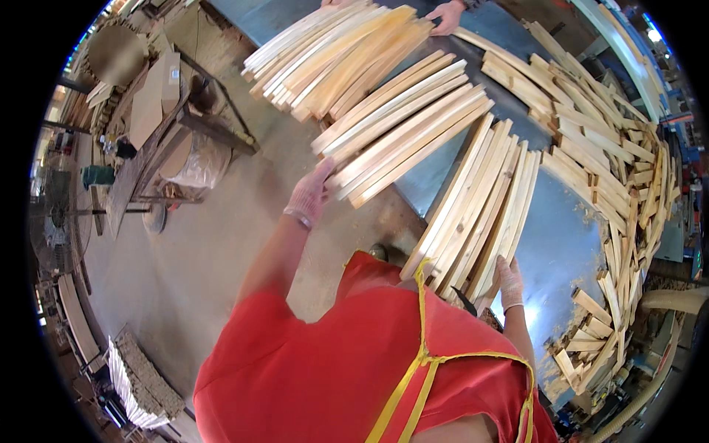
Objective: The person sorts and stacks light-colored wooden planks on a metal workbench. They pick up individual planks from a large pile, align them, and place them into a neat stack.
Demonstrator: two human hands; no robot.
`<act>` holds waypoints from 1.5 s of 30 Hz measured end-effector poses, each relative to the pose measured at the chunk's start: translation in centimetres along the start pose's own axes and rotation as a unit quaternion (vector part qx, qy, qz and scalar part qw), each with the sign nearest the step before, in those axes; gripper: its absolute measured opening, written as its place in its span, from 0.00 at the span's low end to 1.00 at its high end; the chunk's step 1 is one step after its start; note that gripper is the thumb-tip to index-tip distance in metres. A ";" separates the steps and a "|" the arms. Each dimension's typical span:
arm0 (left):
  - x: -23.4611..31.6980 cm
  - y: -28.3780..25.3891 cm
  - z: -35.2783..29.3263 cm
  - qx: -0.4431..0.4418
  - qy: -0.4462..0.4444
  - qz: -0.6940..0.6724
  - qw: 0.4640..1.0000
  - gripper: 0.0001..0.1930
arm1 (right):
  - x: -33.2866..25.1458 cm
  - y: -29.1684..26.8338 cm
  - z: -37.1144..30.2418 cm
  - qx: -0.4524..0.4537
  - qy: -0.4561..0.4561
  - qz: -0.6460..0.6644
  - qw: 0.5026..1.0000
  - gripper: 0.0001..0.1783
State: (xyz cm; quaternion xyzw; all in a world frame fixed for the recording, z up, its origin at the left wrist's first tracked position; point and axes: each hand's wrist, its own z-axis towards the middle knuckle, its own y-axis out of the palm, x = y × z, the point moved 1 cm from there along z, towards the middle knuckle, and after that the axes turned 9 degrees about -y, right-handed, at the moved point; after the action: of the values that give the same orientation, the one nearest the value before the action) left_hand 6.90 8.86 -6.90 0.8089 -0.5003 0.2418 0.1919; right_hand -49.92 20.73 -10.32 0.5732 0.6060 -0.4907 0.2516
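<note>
My left hand (312, 196), in a pale glove, closes on the near end of a middle bundle of wooden strips (410, 140); part of its grip is hidden. These pale strips lie side by side, their near ends jutting past the table edge. A second bundle of wooden strips (473, 203) lies in front of me to the right, its near ends close to my apron. Against the right side of that bundle rests my gloved right hand (509, 283), fingers stretched along the outer strip.
Across the blue-grey table (565, 214), a co-worker's hand (446, 18) touches a far bundle of strips (340, 55). Loose wood pieces (628, 177) heap along the right side, with sawdust near them. A workbench (159, 125) stands on the floor at left, beside a fan (59, 214).
</note>
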 end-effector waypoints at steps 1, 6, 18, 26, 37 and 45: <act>1.1 -0.6 -1.9 -0.013 0.050 0.047 0.998 0.32 | -0.4 0.3 -0.2 0.010 -0.005 -0.008 1.000 0.41; 11.4 0.6 -4.2 -0.210 0.060 0.107 0.970 0.35 | -0.8 0.5 -0.3 0.009 -0.023 -0.019 1.000 0.40; 9.9 5.0 -1.1 -0.195 0.150 0.132 0.960 0.20 | -1.9 1.2 -1.1 0.027 -0.022 -0.010 0.999 0.35; 14.1 4.3 -2.0 -0.124 0.213 0.021 0.969 0.27 | -0.3 0.1 -0.4 0.007 0.023 -0.032 0.999 0.45; 11.9 12.4 -0.1 0.128 0.428 0.511 0.735 0.32 | -5.1 -1.0 0.5 -0.044 0.002 -0.012 0.999 0.44; 2.0 27.9 -2.4 -0.056 0.272 0.655 0.702 0.45 | -12.2 -1.3 12.5 -0.060 -0.040 -0.221 0.973 0.48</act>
State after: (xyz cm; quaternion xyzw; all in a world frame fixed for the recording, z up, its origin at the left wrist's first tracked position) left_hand -18.02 -3.16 -1.89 0.1638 -0.8428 0.4876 0.1581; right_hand -51.74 4.38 -4.29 0.3892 0.7355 -0.5191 0.1952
